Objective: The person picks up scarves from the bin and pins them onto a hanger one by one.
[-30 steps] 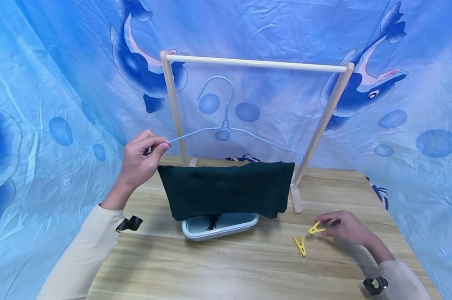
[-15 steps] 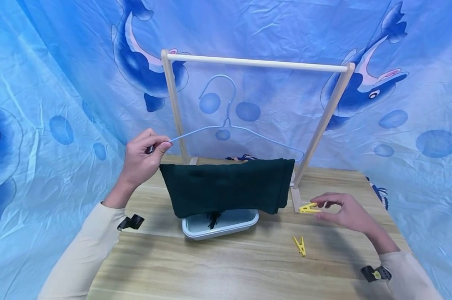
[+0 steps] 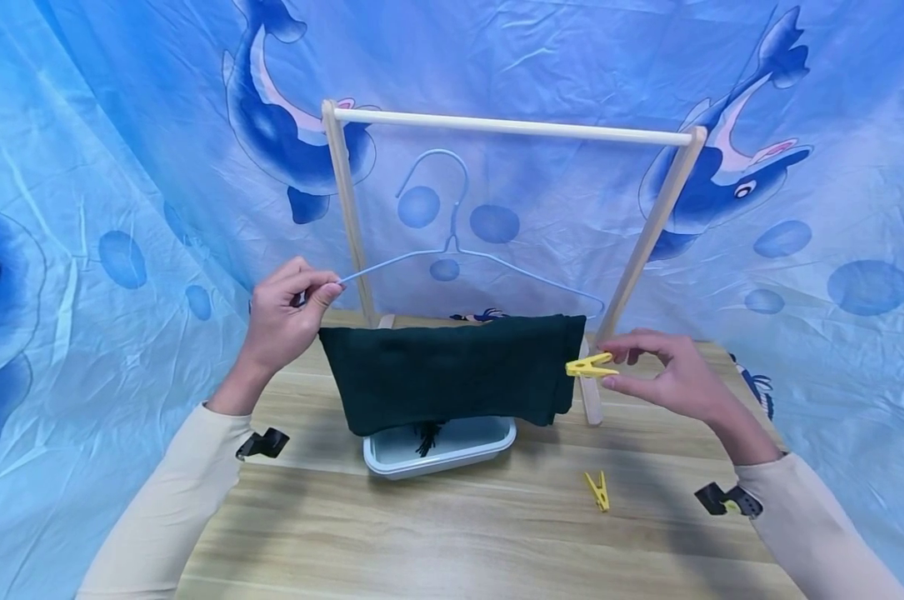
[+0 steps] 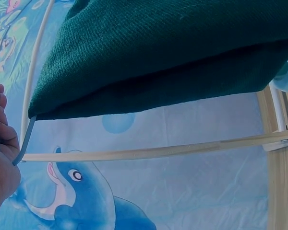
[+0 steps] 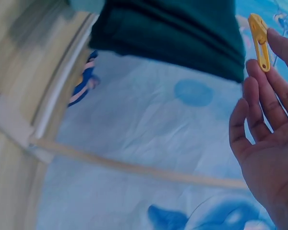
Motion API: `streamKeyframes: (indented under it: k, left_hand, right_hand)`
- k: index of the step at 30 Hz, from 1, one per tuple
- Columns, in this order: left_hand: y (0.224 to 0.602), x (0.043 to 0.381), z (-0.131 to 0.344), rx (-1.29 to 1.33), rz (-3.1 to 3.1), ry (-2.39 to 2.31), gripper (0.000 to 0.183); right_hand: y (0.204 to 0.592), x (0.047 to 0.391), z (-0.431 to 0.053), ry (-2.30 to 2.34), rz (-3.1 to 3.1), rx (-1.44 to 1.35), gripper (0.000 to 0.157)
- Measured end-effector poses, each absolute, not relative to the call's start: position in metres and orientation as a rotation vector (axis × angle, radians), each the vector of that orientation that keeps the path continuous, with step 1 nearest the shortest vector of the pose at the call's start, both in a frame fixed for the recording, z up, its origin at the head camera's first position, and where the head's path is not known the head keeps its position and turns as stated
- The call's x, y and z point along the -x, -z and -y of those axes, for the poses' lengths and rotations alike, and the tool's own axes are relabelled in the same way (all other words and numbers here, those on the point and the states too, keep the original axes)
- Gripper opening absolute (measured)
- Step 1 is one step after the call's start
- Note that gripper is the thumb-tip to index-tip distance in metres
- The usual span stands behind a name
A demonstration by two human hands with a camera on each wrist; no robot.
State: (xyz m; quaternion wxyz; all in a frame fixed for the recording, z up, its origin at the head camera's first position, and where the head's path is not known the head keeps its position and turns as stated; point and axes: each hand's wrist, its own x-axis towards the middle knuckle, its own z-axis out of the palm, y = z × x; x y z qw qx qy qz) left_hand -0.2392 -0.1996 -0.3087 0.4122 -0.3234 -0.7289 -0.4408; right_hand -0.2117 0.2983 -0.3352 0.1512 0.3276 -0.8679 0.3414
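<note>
Head view gives me the dark green cloth point(image 3: 452, 371) folded over the lower part of a blue wire hanger point(image 3: 453, 225), so I place everything by that cloth. Just above its left end, the left hand point(image 3: 287, 317) pinches the hanger's corner. At its right edge, the right hand point(image 3: 669, 375) pinches a yellow clothespin point(image 3: 591, 365) between thumb and fingers, tip pointing at the fabric — the right wrist view is soft, so I can't be sure whether the two touch. Behind the cloth stands the wooden rack point(image 3: 511, 127); beneath the cloth sits a pale tub point(image 3: 444, 461); nearer the camera, off its right end, lies a second clothespin point(image 3: 598, 492).

As I judge it, the step in hand is clipping that right edge. I'd hold the left pinch firm so the hanger doesn't swing, squeeze the handles until the jaws part wide, raise the clip to the upper fold, then straddle wire and every layer — catching fabric alone could let it slide.
</note>
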Motion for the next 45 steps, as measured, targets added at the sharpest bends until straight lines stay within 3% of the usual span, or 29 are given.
streamKeyframes:
  k: [21, 34, 45]
  left_hand:
    - [0.31, 0.243, 0.197, 0.81, 1.842, 1.119, 0.006]
    - [0.311, 0.242, 0.197, 0.79, 1.842, 1.129, 0.005]
    - [0.308, 0.241, 0.195, 0.794, 1.876, 1.104, 0.009]
  right_hand:
    - [0.284, 0.219, -0.198, -1.247, 2.285, -1.059, 0.031]
    - [0.276, 0.228, -0.127, -1.387, 2.159, -1.17, 0.038]
    - [0.281, 0.234, -0.07, -1.518, 2.227, -1.153, 0.031]
